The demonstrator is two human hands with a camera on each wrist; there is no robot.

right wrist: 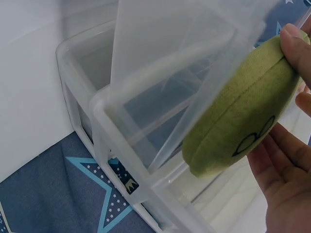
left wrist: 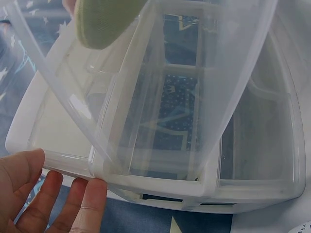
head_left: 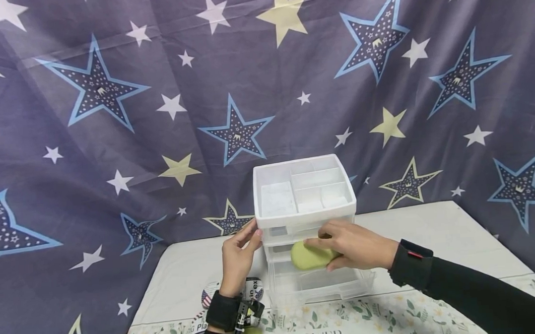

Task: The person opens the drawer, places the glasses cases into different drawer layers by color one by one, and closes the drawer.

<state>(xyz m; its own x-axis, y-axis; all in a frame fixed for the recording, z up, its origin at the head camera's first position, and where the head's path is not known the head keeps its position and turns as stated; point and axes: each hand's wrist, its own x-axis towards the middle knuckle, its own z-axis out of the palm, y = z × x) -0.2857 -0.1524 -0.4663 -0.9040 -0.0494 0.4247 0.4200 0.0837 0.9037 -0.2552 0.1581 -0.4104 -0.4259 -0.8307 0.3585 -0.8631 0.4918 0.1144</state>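
Observation:
My right hand holds a green plush toy, thumb and fingertips on its sides, in front of a white drawer organizer. In the right wrist view, the plush shows a dark outline stitched on it, beside a clear drawer. That see-through drawer is pulled out low on the organizer, below the plush. At the organizer's left side rests my left hand. In the left wrist view, its fairly straight fingers and thumb touch the white frame edge.
Several printed and green plush pieces lie beside my left wrist, partly hidden by it. A divided tray tops the organizer. Underneath is a white table with a floral cloth along its front. A star-patterned curtain hangs behind.

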